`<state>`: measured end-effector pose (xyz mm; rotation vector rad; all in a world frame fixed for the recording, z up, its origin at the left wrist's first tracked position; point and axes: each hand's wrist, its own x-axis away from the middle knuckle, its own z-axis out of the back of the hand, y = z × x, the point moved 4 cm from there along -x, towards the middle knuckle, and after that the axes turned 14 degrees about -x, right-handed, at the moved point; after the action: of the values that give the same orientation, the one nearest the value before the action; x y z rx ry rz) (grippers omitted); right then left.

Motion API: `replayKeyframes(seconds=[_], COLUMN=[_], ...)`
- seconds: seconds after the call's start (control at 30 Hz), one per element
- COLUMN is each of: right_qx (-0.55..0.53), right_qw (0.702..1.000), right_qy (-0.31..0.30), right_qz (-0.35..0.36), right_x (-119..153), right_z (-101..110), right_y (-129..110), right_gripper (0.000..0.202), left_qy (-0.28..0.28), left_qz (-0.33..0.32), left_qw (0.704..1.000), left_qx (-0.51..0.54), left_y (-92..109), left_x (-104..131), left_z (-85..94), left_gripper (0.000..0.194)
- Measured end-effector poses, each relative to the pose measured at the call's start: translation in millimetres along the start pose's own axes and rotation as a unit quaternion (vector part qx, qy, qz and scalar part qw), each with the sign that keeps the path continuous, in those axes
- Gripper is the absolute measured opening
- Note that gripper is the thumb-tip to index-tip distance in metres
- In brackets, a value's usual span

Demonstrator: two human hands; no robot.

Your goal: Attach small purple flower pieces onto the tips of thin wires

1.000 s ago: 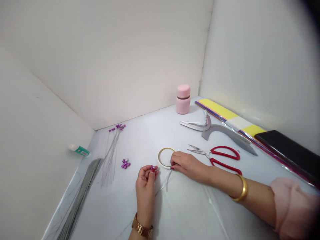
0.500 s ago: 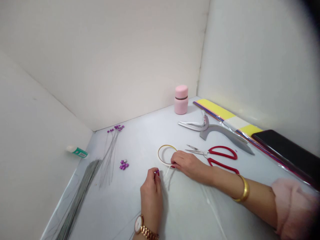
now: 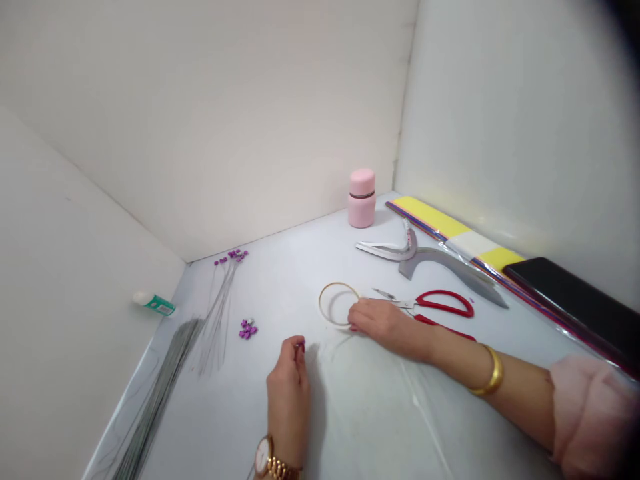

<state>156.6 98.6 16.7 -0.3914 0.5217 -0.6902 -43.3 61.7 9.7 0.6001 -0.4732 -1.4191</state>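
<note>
My left hand [image 3: 290, 387], with a watch at the wrist, is closed in a pinch on a small purple piece [image 3: 302, 344] that barely shows between the fingertips. My right hand [image 3: 380, 323] pinches the lower right edge of a thin ring-shaped roll [image 3: 320, 303], gold on its rim and pale below. The roll is tilted up off the table. To the left of my left hand lies a small heap of purple pieces [image 3: 247, 329]. Red-handled scissors [image 3: 445, 303] lie open, partly hidden behind my right hand.
Wires with purple tips [image 3: 227, 283] and a thick wire bundle [image 3: 160, 400] lie left, near a green-white tube [image 3: 161, 305]. A pink jar [image 3: 361, 199] stands at the back. Grey-handled pliers [image 3: 450, 267], coloured sheets [image 3: 435, 217] and a black phone [image 3: 570, 307] lie right.
My left hand has moved left, away from the roll, with the purple piece. My right hand has shifted slightly right, and the roll has moved with it and tilted up more.
</note>
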Motion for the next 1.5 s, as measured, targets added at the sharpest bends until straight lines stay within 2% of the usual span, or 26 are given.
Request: replayKeyframes(seconds=[0.13, 0.27, 0.33, 0.4, 0.47, 0.5, 0.53, 0.6, 0.63, 0.7, 0.77, 0.83, 0.93, 1.07, 1.2, 1.33, 1.5], right_qx=[-0.002, -0.003, -0.008, -0.018, -0.035, -0.047, -0.062, -0.099, -0.122, -0.180, -0.259, -0.351, -0.463, -0.560, -0.627, -0.668, -0.694], right_qw=[0.998, 0.994, 0.992, 0.989, 0.988, 0.987, 0.985, 0.980, 0.976, 0.964, 0.944, 0.913, 0.855, 0.780, 0.715, 0.673, 0.644], right_qy=[0.037, 0.044, 0.051, 0.055, 0.052, 0.051, 0.050, 0.057, 0.065, 0.079, 0.072, 0.039, 0.015, 0.023, 0.035, 0.045, 0.049], right_qz=[-0.056, -0.096, -0.118, -0.134, -0.142, -0.146, -0.150, -0.161, -0.167, -0.180, -0.193, -0.206, -0.233, -0.278, -0.308, -0.315, -0.317], right_x=[4, -1, -4, -7, -11, -13, -15, -18, -20, -21, -22, -22, -19, -14, -10, -7, -6], right_z=[14, 6, 0, -5, -8, -9, -10, -8, -7, -4, -5, -12, -27, -42, -47, -50, -54], right_y=[15, 18, 19, 21, 22, 23, 22, 19, 16, 5, -10, -25, -38, -35, -30, -32, -29], right_gripper=[0.019, 0.014, 0.013, 0.012, 0.011, 0.011, 0.011, 0.010, 0.010, 0.011, 0.016, 0.024, 0.025, 0.026, 0.029, 0.029, 0.026], left_qy=[-0.007, -0.034, -0.027, -0.007, -0.004, -0.018, -0.042, -0.095, -0.114, -0.142, -0.157, -0.168, -0.158, -0.148, -0.162, -0.166, -0.159], left_qz=[-0.002, -0.009, -0.001, 0.016, 0.055, 0.086, 0.127, 0.206, 0.234, 0.264, 0.270, 0.269, 0.262, 0.260, 0.256, 0.255, 0.252], left_qw=[1.000, 0.998, 0.998, 0.999, 0.997, 0.987, 0.964, 0.890, 0.856, 0.816, 0.804, 0.795, 0.804, 0.815, 0.807, 0.796, 0.792], left_qx=[-0.027, -0.044, -0.051, -0.029, 0.062, 0.137, 0.228, 0.395, 0.447, 0.494, 0.506, 0.516, 0.510, 0.496, 0.508, 0.524, 0.533], left_y=[-4, -4, -5, -6, -6, -6, -6, -2, 0, 4, 6, 7, 5, 3, 5, 9, 10], left_x=[-3, -2, -2, -2, -2, -1, 0, 5, 7, 11, 13, 15, 17, 18, 17, 17, 18], left_z=[4.6, 2.0, 4.0, 8.5, 11.0, 9.9, 6.9, -2.3, -6.7, -14.0, -19.3, -24.0, -28.3, -33.6, -38.8, -41.6, -41.6], left_gripper=[0.015, 0.013, 0.013, 0.012, 0.012, 0.012, 0.013, 0.015, 0.016, 0.018, 0.018, 0.018, 0.017, 0.013, 0.014, 0.015, 0.011])
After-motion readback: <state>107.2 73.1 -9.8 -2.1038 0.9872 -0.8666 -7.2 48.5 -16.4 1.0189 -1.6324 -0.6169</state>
